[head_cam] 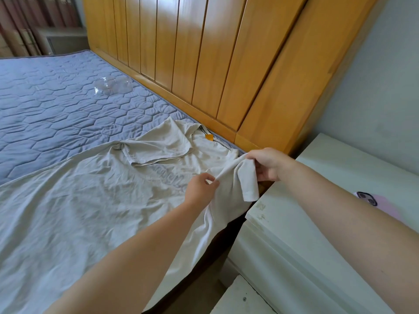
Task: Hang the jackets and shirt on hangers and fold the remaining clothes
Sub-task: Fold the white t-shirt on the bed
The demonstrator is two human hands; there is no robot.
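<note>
Both hands, left hand [200, 189] and right hand [267, 164], are pinching one sleeve [248, 181] at the bed edge; the T-shirt [90, 200] is lying on the mattress [56, 98], hanging over by the white cabinet [317, 211]. Lots of mattress is showing beyond it.

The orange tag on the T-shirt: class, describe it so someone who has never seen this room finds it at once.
Start at the wooden headboard; below it, on the grey quilted mattress, lies a cream T-shirt. Just inside its collar, at the headboard end, sits the small orange tag, the only bright patch on that pale cloth.
</note>
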